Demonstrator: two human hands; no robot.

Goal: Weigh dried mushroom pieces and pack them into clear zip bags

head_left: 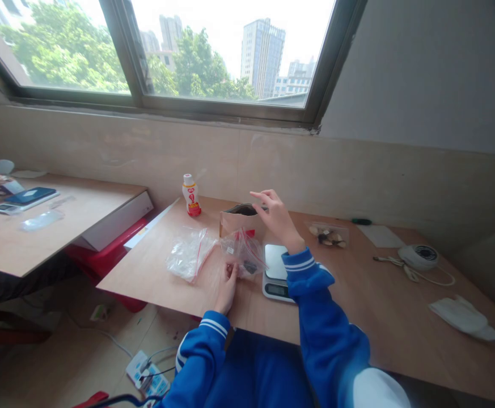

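Window (213, 56) across the top of the frame, with trees and tower blocks beyond, and below it a plywood desk (392, 317) running out from the wall. At far left, a 2nd wooden table (68, 232) with a blue tablet (30, 196) on it, apparently set aside from the work. Lower left, on the floor, a power strip (145, 371), probably kept low and out of the way. Against the wall at centre, a small red-capped drink bottle (191, 195), clear of the hands. Next, a crumpled clear zip bag (190, 255) lying flat, then the left hand (229, 288), fingers (231, 271) curled and mostly closed on the lower edge of a red-sealed zip bag (242, 253), seemingly pinning it down; dark contents inside, too blurred to name. Just behind, a kraft paper pouch (238, 225) upright, mouth open, as if for easy access. Above its right edge, the right hand (275, 218), thumb and forefinger nearly meeting at the rim, other fingers loosely spread, with no telling whether anything is pinched. Below that forearm, a kitchen scale (275, 272), within easy reach. Farther right, a clear tray of pale and dark pieces (327, 235), a white paper sheet (381, 236), a round white device with a cable (419, 256), and at lower right a white cloth (464, 317).
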